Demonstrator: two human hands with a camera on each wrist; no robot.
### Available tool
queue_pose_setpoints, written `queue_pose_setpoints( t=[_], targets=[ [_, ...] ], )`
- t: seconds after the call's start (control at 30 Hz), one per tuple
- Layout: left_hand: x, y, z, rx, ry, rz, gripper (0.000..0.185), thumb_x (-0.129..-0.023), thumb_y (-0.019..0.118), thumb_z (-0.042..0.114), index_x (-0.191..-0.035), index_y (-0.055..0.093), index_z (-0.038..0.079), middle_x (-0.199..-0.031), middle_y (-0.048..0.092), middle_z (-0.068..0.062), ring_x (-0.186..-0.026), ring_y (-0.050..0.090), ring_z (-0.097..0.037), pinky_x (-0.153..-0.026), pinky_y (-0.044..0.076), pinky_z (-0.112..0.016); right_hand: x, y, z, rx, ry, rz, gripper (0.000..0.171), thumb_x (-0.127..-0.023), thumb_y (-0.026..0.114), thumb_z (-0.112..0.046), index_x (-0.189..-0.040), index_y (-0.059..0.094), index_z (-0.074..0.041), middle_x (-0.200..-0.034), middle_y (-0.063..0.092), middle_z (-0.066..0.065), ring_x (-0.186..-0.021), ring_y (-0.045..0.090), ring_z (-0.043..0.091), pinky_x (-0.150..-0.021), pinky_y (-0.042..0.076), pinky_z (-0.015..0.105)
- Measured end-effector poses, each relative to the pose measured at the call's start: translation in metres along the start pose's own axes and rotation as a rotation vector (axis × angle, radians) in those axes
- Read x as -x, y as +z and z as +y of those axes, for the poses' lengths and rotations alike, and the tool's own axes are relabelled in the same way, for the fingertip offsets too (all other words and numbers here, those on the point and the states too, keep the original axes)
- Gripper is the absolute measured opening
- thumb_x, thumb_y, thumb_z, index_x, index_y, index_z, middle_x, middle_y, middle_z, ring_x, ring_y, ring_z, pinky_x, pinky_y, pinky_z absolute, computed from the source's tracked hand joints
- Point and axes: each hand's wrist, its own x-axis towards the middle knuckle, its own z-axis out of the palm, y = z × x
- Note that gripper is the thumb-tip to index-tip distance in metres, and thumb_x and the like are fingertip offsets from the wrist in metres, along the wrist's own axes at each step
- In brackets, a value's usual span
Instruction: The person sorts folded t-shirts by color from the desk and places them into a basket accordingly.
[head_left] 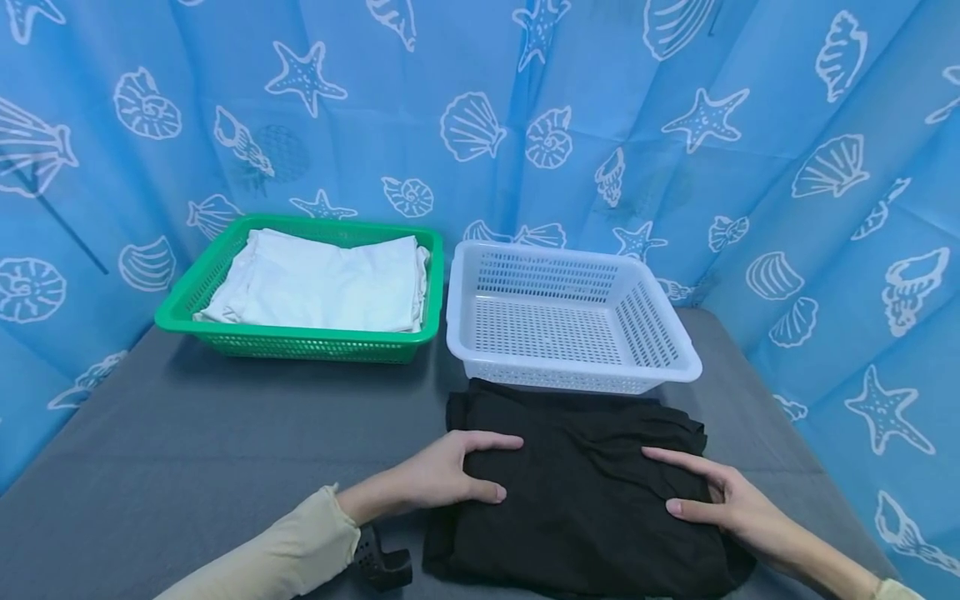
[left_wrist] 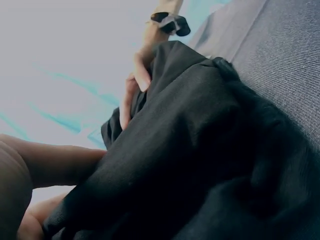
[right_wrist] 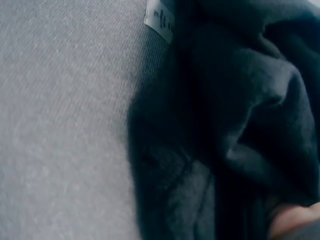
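Two hands frame a folded black garment lying on the gray table, just at 6 o'clock of an empty white basket. The left hand pinches the garment's 9 o'clock edge, thumb under the fold and fingers on top; the right hand grips the 3 o'clock edge, fingers curled over the cloth. Both forearms reach in low from 6 o'clock. Lifting evenly from both edges, hands level, would likely keep the fold intact. White folded cloth fills the green basket at 10 o'clock.
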Motion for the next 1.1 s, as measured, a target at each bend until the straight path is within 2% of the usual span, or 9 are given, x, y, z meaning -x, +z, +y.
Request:
queue_pose_setpoints(
  t=[0.07,0.3,0.47,0.67,0.73,0.93,0.97,1.03,1.1],
  targets=[
    [0.001,0.001,0.001,0.008,0.002,0.021,0.054,-0.086,0.076,0.009,-0.137,0.06,0.02,-0.124,0.062,0.003,-0.107,0.061,-0.014,-0.093,0.047,-0.035,0.0,0.001,0.0,0.025,0.004,0.027,0.058,-0.101,0.052,-0.002,-0.154,0.032,-0.009,-0.138,0.055,0.012,-0.119,0.057,0.03,-0.094,0.049,0.039],
    [0.002,0.005,0.002,-0.06,0.026,0.085,0.055,-0.086,0.077,0.012,-0.137,0.059,0.018,-0.129,0.058,0.002,-0.109,0.059,-0.014,-0.094,0.046,-0.038,0.0,0.007,-0.004,-0.013,0.075,0.096,0.062,-0.098,0.06,-0.006,-0.154,0.035,-0.014,-0.14,0.053,0.01,-0.12,0.056,0.03,-0.093,0.049,0.042],
    [0.003,0.006,0.001,-0.064,0.064,0.083,0.058,-0.086,0.077,0.01,-0.14,0.056,0.018,-0.131,0.057,0.003,-0.109,0.059,-0.013,-0.094,0.046,-0.035,0.0,0.006,-0.006,0.004,0.096,0.129,0.064,-0.096,0.063,-0.008,-0.154,0.037,-0.015,-0.144,0.05,0.007,-0.121,0.056,0.025,-0.093,0.05,0.04],
    [0.004,0.009,0.001,-0.01,0.111,0.056,0.062,-0.088,0.075,0.009,-0.144,0.051,0.019,-0.127,0.061,0.002,-0.108,0.061,-0.012,-0.092,0.047,-0.03,0.004,0.001,-0.014,-0.006,0.085,0.145,0.063,-0.098,0.061,-0.007,-0.154,0.035,-0.015,-0.144,0.046,-0.009,-0.124,0.054,0.017,-0.095,0.048,0.037],
    [0.004,0.01,0.001,0.0,0.116,0.055,0.064,-0.088,0.075,0.008,-0.146,0.049,0.018,-0.127,0.06,0.001,-0.108,0.061,-0.012,-0.092,0.047,-0.03,0.005,0.0,-0.018,-0.005,0.074,0.148,0.063,-0.098,0.06,-0.006,-0.155,0.034,-0.015,-0.143,0.047,-0.011,-0.124,0.054,0.017,-0.096,0.048,0.037],
    [0.004,0.012,0.003,-0.016,0.132,0.068,0.068,-0.089,0.074,0.009,-0.149,0.044,0.018,-0.133,0.056,0.001,-0.11,0.059,-0.012,-0.093,0.046,-0.029,0.009,-0.004,-0.025,0.097,0.033,0.197,0.061,-0.097,0.062,-0.007,-0.153,0.039,-0.013,-0.144,0.038,-0.015,-0.121,0.049,0.004,-0.092,0.049,0.03],
    [0.005,0.012,0.003,-0.015,0.138,0.067,0.069,-0.089,0.074,0.009,-0.15,0.043,0.019,-0.134,0.056,0.0,-0.11,0.059,-0.011,-0.093,0.046,-0.029,0.009,-0.005,-0.025,0.117,0.037,0.206,0.06,-0.096,0.062,-0.008,-0.152,0.041,-0.013,-0.135,0.046,-0.014,-0.114,0.05,0.003,-0.091,0.049,0.028],
    [0.005,0.012,0.004,-0.013,0.152,0.065,0.069,-0.089,0.074,0.009,-0.15,0.042,0.018,-0.135,0.056,0.0,-0.111,0.059,-0.011,-0.093,0.047,-0.029,0.009,-0.006,-0.026,0.164,0.059,0.222,0.058,-0.096,0.064,-0.01,-0.15,0.043,-0.012,-0.104,0.055,-0.01,-0.087,0.053,0.007,-0.082,0.049,0.026],
    [0.005,0.013,0.004,-0.007,0.154,0.061,0.069,-0.09,0.074,0.009,-0.15,0.042,0.018,-0.134,0.057,0.0,-0.111,0.06,-0.011,-0.093,0.047,-0.028,0.008,-0.007,-0.027,0.221,0.088,0.235,0.057,-0.095,0.066,-0.014,-0.148,0.045,-0.01,-0.079,0.048,-0.003,-0.066,0.046,0.018,-0.069,0.048,0.027]
  ],
)
